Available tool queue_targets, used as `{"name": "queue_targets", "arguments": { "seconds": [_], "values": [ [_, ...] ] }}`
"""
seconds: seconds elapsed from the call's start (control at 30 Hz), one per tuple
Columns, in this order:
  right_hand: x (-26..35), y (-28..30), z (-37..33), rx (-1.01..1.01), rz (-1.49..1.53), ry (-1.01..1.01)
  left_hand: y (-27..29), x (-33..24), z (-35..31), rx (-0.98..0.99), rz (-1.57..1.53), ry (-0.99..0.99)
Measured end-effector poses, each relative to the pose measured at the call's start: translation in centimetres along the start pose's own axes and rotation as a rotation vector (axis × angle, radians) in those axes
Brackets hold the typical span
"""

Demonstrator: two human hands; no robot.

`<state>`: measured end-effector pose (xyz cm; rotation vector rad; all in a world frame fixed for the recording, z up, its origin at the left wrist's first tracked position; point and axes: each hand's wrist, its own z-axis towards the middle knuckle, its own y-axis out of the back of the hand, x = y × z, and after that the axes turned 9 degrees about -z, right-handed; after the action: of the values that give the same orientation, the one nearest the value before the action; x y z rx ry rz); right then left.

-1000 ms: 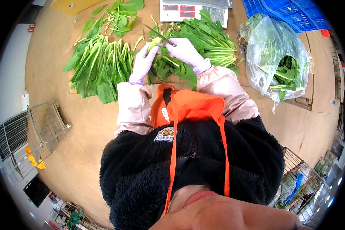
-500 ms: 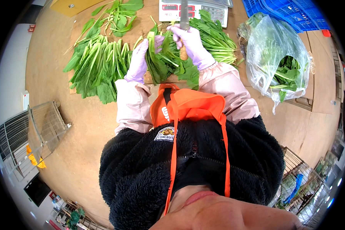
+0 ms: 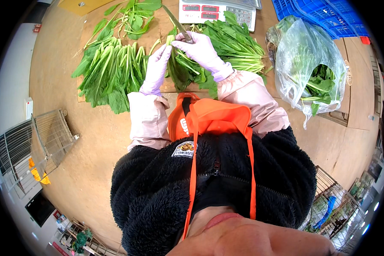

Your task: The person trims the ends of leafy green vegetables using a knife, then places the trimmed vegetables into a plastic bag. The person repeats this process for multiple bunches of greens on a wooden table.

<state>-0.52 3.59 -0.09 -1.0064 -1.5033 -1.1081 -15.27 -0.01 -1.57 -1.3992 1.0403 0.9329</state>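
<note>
My left hand [image 3: 156, 70], in a thin lilac glove, pinches a bunch of leafy greens [image 3: 178, 77] by its pale stems, with the leaves hanging toward me. Close beside it, my right hand [image 3: 202, 52] is closed around a knife [image 3: 175, 20]. Its blade points away and to the left, just over the stem ends; the handle is hidden in my palm. A broad pile of leafy greens [image 3: 109, 70] lies left of my left hand. Another pile of greens [image 3: 237, 42] is right of and beyond my right hand, stems toward the right.
Beyond my hands stands a white scale [image 3: 239, 16]. A blue plastic crate [image 3: 315, 17] sits at the far right, with a clear plastic bag [image 3: 294, 64] of greens before it. Loose leaves [image 3: 136, 25] lie at the far left, near a yellow box [image 3: 79, 6].
The knife has swung from pointing straight away to slanting left, and my right hand has turned and moved toward the left hand. My left hand has shifted slightly right.
</note>
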Motion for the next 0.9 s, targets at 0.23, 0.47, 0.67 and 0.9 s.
{"name": "queue_targets", "arguments": {
  "seconds": [0.23, 0.47, 0.67, 0.9],
  "values": [
    [-1.0, 0.2, 0.7, 0.086, 0.005, 0.046, 0.5, -1.6, -0.1, 0.13, 0.183, 0.054],
    [0.1, 2.4, 1.9, 0.139, -0.106, 0.022, 4.7, -3.4, -0.7, 0.245, -0.096, 0.07],
    [-1.6, 2.5, 2.1, -0.061, -0.319, -0.059, 9.6, -6.8, -1.7, -0.167, 0.341, -0.154],
    [-3.6, 3.2, -0.3, -0.056, -0.222, -0.125, 17.9, -7.4, 4.4, -0.465, 1.729, -0.65]
  ]
}}
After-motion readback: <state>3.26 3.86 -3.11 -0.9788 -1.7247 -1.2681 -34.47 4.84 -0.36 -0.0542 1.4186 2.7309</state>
